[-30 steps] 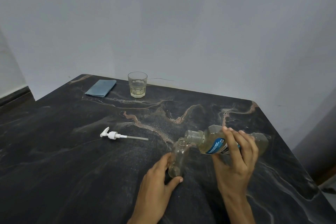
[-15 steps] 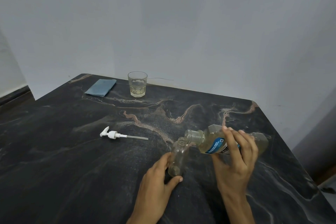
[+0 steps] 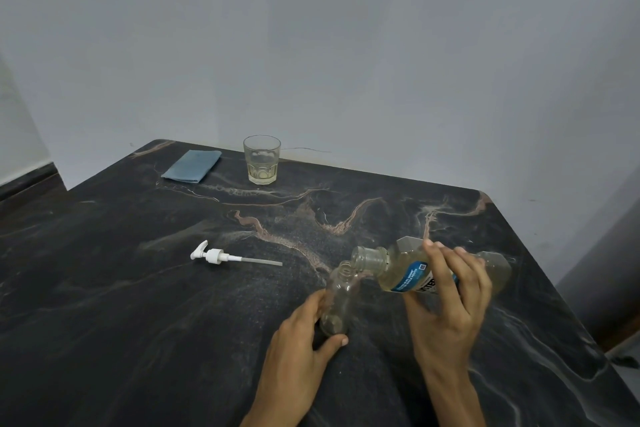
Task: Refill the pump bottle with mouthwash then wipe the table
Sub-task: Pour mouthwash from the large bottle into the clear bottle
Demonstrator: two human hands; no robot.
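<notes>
A small clear pump bottle (image 3: 338,298) stands open on the dark marble table (image 3: 138,305), and my left hand (image 3: 298,354) grips its base. My right hand (image 3: 450,298) holds the mouthwash bottle (image 3: 401,270) tipped on its side, pale yellow liquid inside, blue label showing. Its open mouth sits just above and right of the pump bottle's neck. A little liquid lies at the pump bottle's bottom. The white pump head (image 3: 221,256) with its tube lies on the table to the left. A folded blue cloth (image 3: 191,166) rests at the far left corner.
A glass tumbler (image 3: 261,159) with a little pale liquid stands at the table's far edge beside the cloth. A grey wall rises behind the table. The table's right edge runs close past my right hand.
</notes>
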